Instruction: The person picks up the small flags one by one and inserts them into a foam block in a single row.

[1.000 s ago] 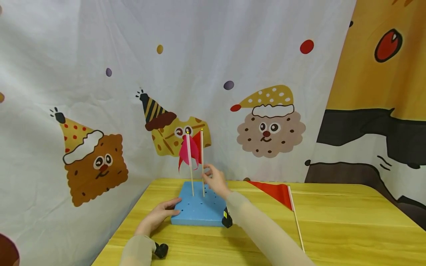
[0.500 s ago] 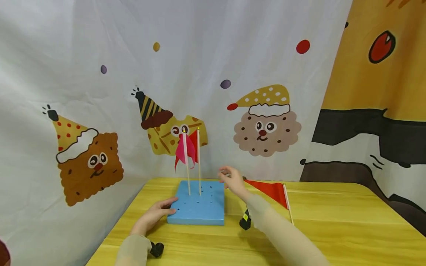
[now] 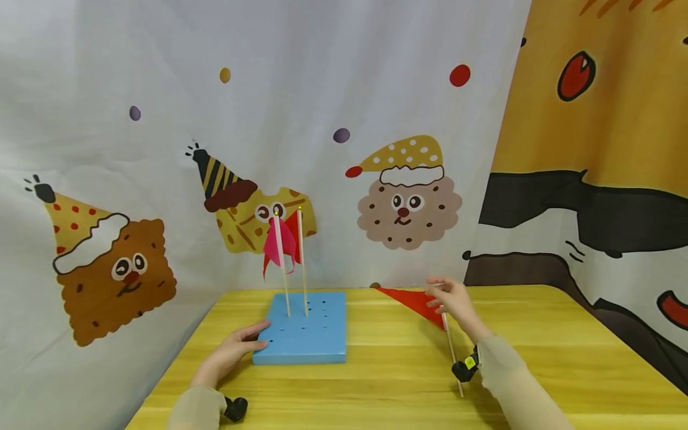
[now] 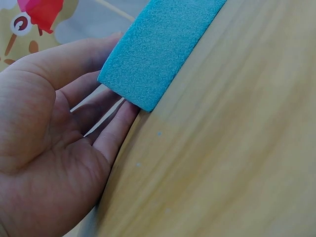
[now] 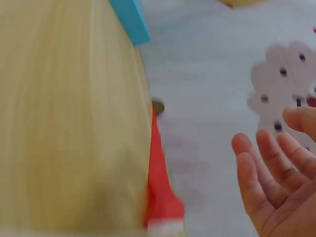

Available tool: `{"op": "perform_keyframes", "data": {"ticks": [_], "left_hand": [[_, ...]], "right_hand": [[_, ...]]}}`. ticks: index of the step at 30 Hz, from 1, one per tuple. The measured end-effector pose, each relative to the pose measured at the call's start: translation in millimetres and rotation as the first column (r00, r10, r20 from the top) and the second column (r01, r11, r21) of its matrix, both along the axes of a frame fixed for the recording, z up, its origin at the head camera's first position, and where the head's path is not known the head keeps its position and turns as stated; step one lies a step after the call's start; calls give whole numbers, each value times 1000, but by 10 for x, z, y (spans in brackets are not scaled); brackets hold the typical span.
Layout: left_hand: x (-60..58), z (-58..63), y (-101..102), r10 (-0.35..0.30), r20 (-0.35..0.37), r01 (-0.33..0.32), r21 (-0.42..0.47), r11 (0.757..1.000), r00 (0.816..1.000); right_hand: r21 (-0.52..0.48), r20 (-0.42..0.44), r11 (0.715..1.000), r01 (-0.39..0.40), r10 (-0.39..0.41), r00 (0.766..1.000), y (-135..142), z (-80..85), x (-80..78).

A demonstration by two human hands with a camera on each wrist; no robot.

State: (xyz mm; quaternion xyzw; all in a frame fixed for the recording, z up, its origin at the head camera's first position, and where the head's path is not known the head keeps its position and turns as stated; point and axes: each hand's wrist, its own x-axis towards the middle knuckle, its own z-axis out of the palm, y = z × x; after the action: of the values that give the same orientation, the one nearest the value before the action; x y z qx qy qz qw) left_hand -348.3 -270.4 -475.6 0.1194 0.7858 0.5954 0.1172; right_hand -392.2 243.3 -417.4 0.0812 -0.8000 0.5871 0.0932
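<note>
My left hand (image 3: 228,352) rests with extended fingers against the left edge of a blue foam block (image 3: 317,343), which has small holes in its top. In the left wrist view the fingertips touch the block's end (image 4: 153,54). Two flags on thin sticks stand upright in the block: a pink flag (image 3: 280,243) and, partly behind it, a red flag (image 3: 294,230). To the right, my right hand (image 3: 454,301) hovers with loosely bent fingers over another red flag (image 3: 411,300) lying on the table, overlapping the top of its stick (image 3: 452,352). Nothing is between the right fingers in the right wrist view.
The wooden table (image 3: 387,394) carries the block and the lying flag. Behind it hangs a white curtain (image 3: 322,71) printed with cartoon biscuits and cheese. A black wrist camera (image 3: 465,366) sits on the right wrist, close to the lying flag's stick.
My right hand has left the standing red flag's stick and moved right, over the flag on the table. The left hand has stayed at the block. The head view has turned slightly right.
</note>
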Motion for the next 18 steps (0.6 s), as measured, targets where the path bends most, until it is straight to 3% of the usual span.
{"op": "perform_keyframes", "data": {"ticks": [3, 9, 18], "left_hand": [[0, -5, 16, 14, -7, -14, -18, 1000, 1000], [4, 14, -3, 16, -3, -16, -20, 1000, 1000], [2, 27, 26, 18, 5, -18, -47, 999, 1000]], "right_hand": [[30, 95, 999, 36, -39, 995, 235, -52, 99], [94, 302, 994, 50, -76, 950, 454, -164, 211], [120, 359, 992, 38, -79, 930, 560, -311, 278]]}}
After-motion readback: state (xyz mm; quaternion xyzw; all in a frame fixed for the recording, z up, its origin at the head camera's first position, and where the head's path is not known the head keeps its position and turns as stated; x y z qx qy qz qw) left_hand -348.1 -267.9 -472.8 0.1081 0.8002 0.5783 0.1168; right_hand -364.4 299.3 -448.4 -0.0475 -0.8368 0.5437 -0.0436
